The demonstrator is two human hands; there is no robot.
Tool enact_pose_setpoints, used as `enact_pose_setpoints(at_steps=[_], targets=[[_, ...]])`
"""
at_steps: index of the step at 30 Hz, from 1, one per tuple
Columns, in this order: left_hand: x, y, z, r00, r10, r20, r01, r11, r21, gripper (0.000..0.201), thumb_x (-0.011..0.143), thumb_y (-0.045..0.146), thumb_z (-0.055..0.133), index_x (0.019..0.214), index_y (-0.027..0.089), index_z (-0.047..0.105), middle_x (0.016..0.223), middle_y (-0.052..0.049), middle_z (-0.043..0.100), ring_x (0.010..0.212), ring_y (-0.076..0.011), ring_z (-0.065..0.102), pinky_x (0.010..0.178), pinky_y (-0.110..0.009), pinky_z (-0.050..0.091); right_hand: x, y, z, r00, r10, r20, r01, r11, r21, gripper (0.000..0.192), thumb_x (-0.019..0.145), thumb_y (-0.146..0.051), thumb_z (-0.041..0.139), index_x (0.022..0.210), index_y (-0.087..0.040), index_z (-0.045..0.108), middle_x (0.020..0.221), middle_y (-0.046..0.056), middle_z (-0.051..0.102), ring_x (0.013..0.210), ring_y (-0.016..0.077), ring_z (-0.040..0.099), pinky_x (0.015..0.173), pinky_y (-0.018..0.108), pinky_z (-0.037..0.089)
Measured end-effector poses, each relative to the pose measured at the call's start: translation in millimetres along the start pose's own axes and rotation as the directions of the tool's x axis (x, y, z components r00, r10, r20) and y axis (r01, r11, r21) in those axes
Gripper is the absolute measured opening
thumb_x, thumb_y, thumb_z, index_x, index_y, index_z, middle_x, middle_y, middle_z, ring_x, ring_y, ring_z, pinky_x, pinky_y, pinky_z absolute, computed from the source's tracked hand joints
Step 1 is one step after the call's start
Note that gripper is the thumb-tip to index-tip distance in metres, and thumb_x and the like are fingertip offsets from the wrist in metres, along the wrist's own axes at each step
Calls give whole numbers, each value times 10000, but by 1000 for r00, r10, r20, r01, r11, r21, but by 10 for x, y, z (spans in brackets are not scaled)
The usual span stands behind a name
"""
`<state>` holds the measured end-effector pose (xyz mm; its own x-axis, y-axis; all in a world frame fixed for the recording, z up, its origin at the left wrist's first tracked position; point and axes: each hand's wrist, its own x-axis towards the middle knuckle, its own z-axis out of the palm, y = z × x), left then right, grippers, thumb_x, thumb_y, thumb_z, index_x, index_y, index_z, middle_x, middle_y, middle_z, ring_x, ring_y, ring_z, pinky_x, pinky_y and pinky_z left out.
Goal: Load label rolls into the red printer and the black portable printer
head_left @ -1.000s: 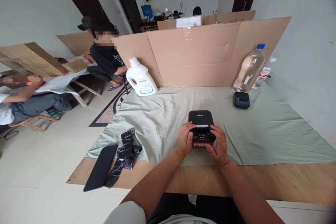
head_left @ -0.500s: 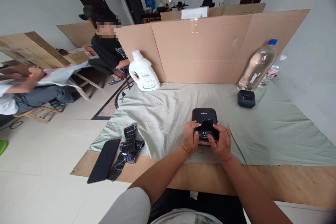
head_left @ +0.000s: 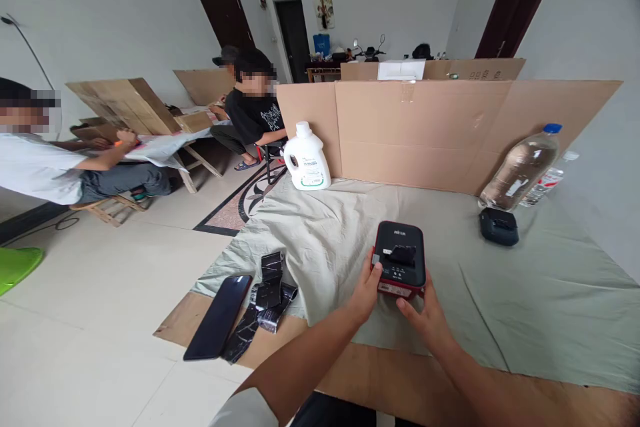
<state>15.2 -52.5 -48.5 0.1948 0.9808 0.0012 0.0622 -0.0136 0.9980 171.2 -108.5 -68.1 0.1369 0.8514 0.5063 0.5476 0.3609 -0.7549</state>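
Observation:
A black label printer [head_left: 407,270] with a red lower edge sits between my hands, a short black strip [head_left: 403,254] sticking up from its top. My left hand [head_left: 366,291] grips its left side, thumb on the near left corner. Around the right side curl the fingers of my right hand [head_left: 431,317], partly hidden by the printer; that thumb stands off the near edge. To the left, a crumpled length of black label strip [head_left: 269,295] lies next to a dark phone [head_left: 217,318].
A cardboard screen [head_left: 410,137] stands behind the cloth-covered table. A white jug [head_left: 307,159] is at back left; a large water bottle [head_left: 523,170], a smaller bottle [head_left: 550,181] and a small dark device [head_left: 499,226] are at right. Other people [head_left: 255,103] sit at left.
My hands have moved from the top of the printer to its sides, and the printer is now turned slightly. The camera view has tilted up and shifted left.

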Motion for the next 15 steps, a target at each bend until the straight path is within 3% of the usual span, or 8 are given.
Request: enact_pose_setpoints(at_steps=[4,9,12,15], targets=[[630,111,-496,986,129,-108,-133,991,-25,558,967,486,367,1463,232,335,1518,-44,392,1411,-209,343,1165,-396,317,828,-129,461,994,5,106,-17,993,118,801,776,-513,667,1427,-227,297,1302,136,567,1158,308,572,954,523,485],[1578,96,-1263,962,157,-225,-214,943,-254,499,912,399,471,1370,201,459,1362,-60,571,1278,-221,509,1112,-402,375,1786,-196,1265,966,-28,257,-36,969,243,720,716,-413,731,1319,-206,394,1215,115,622,1089,263,608,943,441,492],[1974,2,-1656,954,99,-283,-191,929,-318,515,853,394,539,1318,177,504,1268,-69,630,1214,-236,555,1078,-402,400,2087,-132,1728,949,16,314,-100,962,254,776,695,-421,744,1341,-203,373,1222,112,620,1087,263,608,932,439,493],[2190,-109,-1921,953,36,-300,-143,928,-343,524,811,397,580,1272,152,529,1164,-78,676,1131,-243,599,1042,-404,422,2217,-27,2084,940,37,340,-128,960,248,824,715,-472,723,1389,-206,331,1238,109,616,1114,261,596,942,445,484]])
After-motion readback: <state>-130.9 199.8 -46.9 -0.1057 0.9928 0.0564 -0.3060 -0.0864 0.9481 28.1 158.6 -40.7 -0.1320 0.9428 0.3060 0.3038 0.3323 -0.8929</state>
